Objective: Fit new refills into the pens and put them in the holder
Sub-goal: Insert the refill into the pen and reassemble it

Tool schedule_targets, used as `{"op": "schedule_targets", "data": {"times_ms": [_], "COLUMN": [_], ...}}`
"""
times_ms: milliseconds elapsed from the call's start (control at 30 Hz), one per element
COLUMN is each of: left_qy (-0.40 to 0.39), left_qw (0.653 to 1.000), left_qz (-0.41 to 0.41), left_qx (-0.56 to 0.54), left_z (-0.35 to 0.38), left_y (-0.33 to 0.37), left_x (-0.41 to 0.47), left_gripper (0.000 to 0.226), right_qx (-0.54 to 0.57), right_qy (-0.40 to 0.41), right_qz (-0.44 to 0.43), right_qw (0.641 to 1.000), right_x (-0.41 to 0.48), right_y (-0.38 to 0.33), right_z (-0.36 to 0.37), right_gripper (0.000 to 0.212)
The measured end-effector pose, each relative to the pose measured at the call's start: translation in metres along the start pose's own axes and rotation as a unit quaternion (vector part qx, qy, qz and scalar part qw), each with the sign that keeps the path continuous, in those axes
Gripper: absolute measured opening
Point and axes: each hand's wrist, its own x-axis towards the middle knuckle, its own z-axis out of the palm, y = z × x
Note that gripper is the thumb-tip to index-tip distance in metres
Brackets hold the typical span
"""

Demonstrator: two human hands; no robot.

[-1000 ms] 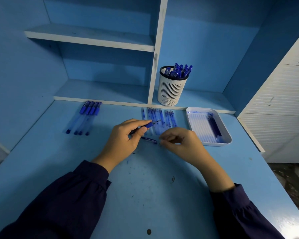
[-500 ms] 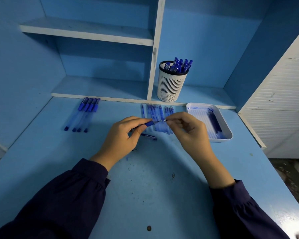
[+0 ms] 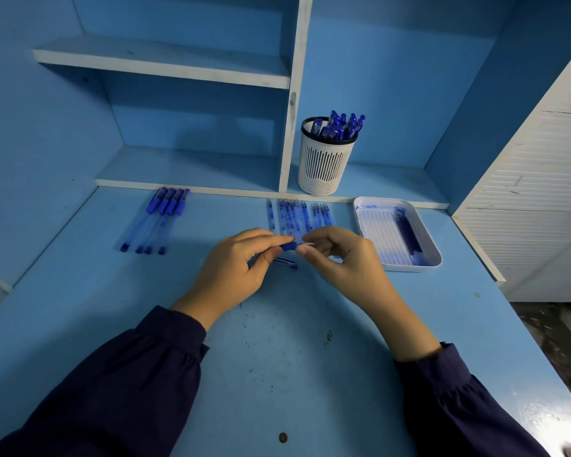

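– Where's the pen (image 3: 287, 247) they're working on?

– Just above the desk (image 3: 277, 357), between the two hands. The left hand (image 3: 238, 268) has its fingers curled round the barrel, and only the dark blue front end pokes out.

– And the other hand?

– The right hand (image 3: 340, 258) meets it tip to tip, thumb and forefinger pinched on the thin refill (image 3: 308, 243) at the pen's mouth. I can't tell how far in it is.

– Anything near the grip?

– A small blue piece (image 3: 285, 262) lies on the desk right under it. Just beyond the knuckles is a row of loose refills (image 3: 297, 216). A white tray (image 3: 434, 258) sits close off the right hand, and four pens (image 3: 159, 219) lie well out past the left.

– The holder?

– The holder (image 3: 323, 166) stands farther back than the refills, already stuffed with blue pens
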Motion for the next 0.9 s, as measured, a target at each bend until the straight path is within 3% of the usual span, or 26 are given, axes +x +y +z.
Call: {"op": "schedule_targets", "data": {"times_ms": [100,233,400,500,567,667,800,900], "left_qy": [0.002,0.001,0.005,0.001,0.0,0.003,0.004,0.004], "left_qw": [1.0,1.0,1.0,1.0,1.0,1.0,1.0,1.0], "left_qz": [-0.004,-0.006,-0.006,-0.006,-0.005,-0.006,-0.001,0.001], "left_qx": [-0.003,-0.005,-0.004,0.004,0.005,0.003,0.007,0.006], "left_z": [-0.0007,-0.002,-0.0015,-0.0014,-0.0016,-0.0012,-0.002,-0.0015], "left_y": [-0.0004,0.0,0.0005,0.0009,0.002,0.0019,0.0007,0.0005], "left_x": [0.0001,-0.0008,-0.001,-0.0014,-0.0012,-0.0012,-0.0013,-0.0012], "left_gripper": [0.025,0.026,0.025,0.026,0.025,0.027,0.027,0.026], "right_qx": [0.056,0.021,0.076,0.042,0.026,0.055,0.015,0.049], "right_qy": [-0.014,-0.017,-0.028,-0.021,-0.014,-0.017,-0.024,-0.024], "right_qz": [0.005,0.007,0.009,0.007,0.022,0.017,0.007,0.022], "right_qw": [0.998,1.0,0.997,0.999,0.999,0.998,1.0,0.998], "right_x": [-0.0001,0.0003,0.0,-0.0001,0.0009,-0.0007,-0.0017,-0.0008], "right_y": [-0.0009,0.002,0.0008,0.0007,0.0018,-0.0001,0.0004,-0.0007], "right_z": [-0.0019,-0.0006,-0.0043,-0.0029,-0.0032,-0.0021,0.0,-0.0011], "right_gripper": [0.02,0.005,0.021,0.003,0.011,0.007,0.005,0.016]}}
